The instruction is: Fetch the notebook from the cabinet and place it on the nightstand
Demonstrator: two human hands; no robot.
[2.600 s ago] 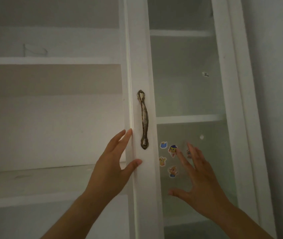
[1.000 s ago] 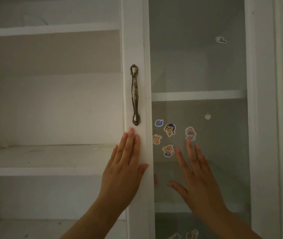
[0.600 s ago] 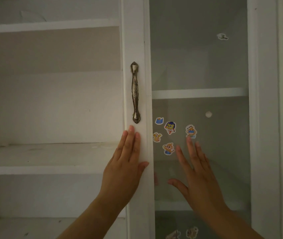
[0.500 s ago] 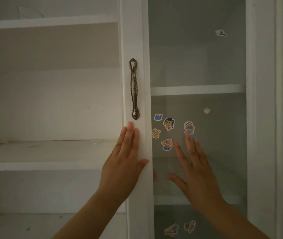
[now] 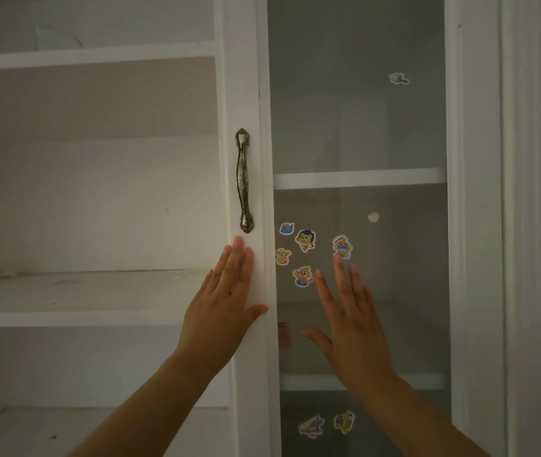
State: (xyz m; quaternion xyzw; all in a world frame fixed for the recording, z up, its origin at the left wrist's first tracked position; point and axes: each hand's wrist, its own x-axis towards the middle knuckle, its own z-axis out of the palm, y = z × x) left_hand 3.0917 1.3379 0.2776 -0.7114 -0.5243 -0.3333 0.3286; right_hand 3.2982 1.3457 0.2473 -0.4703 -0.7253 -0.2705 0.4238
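Both hands have barely shifted over the last second, the left hand (image 5: 221, 306) flat, fingers released, on the cabinet door (image 5: 246, 94) below the handle (image 5: 243, 179), the right hand (image 5: 351, 328) spread empty at three o'clock, and no notebook visible on the shelves (image 5: 81, 291), so fetching hasn't begun.

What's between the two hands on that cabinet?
In the head view, the door's white frame edge and a strip of glass separate the left hand from the right hand.
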